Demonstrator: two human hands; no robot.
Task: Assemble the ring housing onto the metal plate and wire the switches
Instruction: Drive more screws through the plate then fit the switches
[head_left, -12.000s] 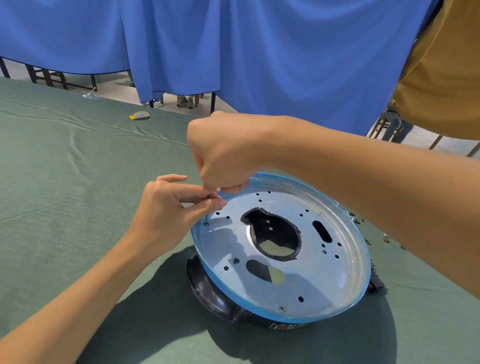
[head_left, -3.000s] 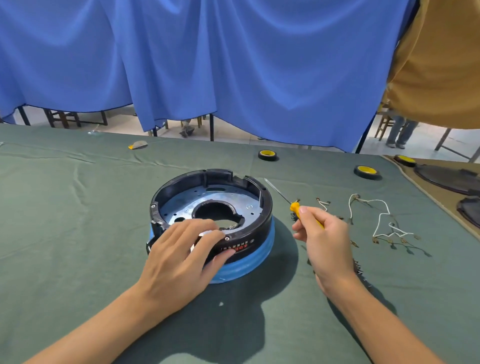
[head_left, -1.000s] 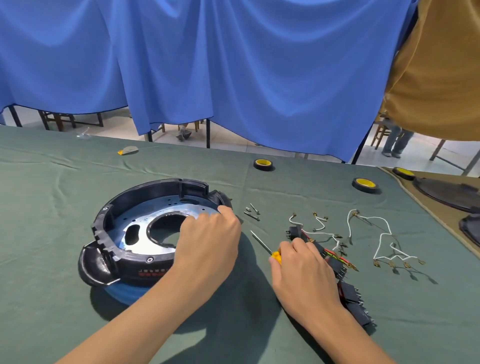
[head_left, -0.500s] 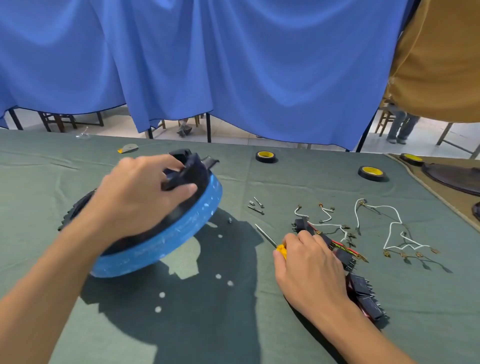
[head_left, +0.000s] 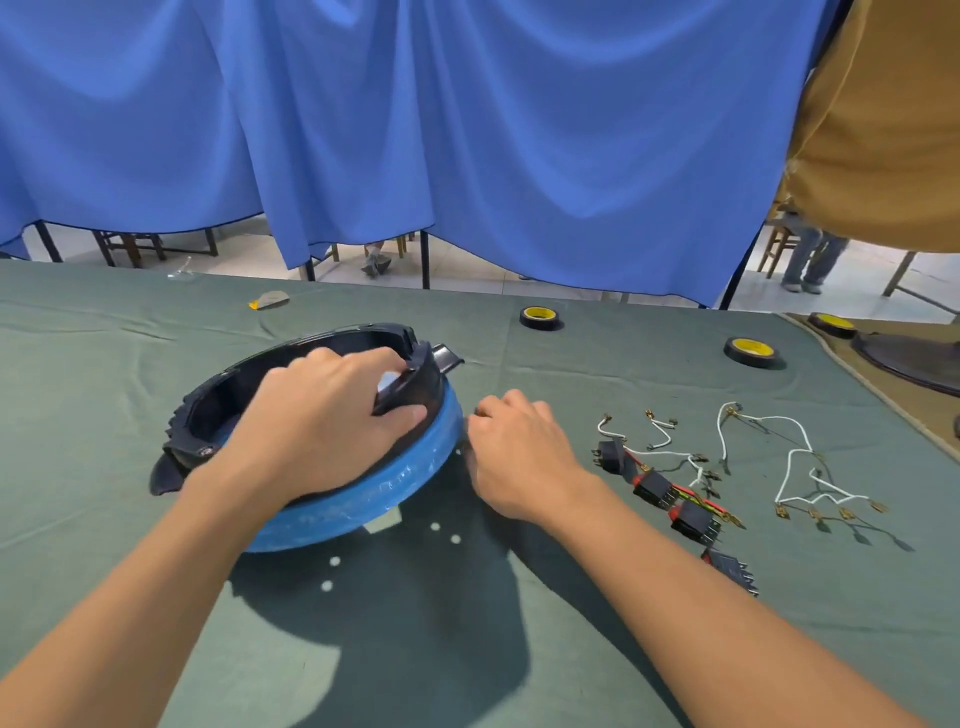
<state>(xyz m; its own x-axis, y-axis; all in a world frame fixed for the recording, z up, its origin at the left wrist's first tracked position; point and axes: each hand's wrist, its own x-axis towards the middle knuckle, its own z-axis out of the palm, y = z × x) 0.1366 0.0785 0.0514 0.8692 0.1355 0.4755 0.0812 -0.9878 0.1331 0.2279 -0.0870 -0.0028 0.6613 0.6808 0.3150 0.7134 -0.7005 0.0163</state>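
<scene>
Left hand (head_left: 322, 415): draped over the right wall of the black ring housing (head_left: 332, 338), fingers hooked inside, thumb pressing the outer face, gripping it.
Right hand (head_left: 519, 452): just right of the blue rim, knuckles up, fingers curled under; whether it holds anything cannot be told.
Assembly: housing sits on the metal plate (head_left: 363, 493), left of centre on the green cloth (head_left: 467, 649), near-right edge tilted up.
Handling: likely stiff and fairly heavy; the filmed rim may be slick, so grip the moulded black wall.
Switches (head_left: 660, 488): lying to the right among white wires (head_left: 795, 457).
</scene>
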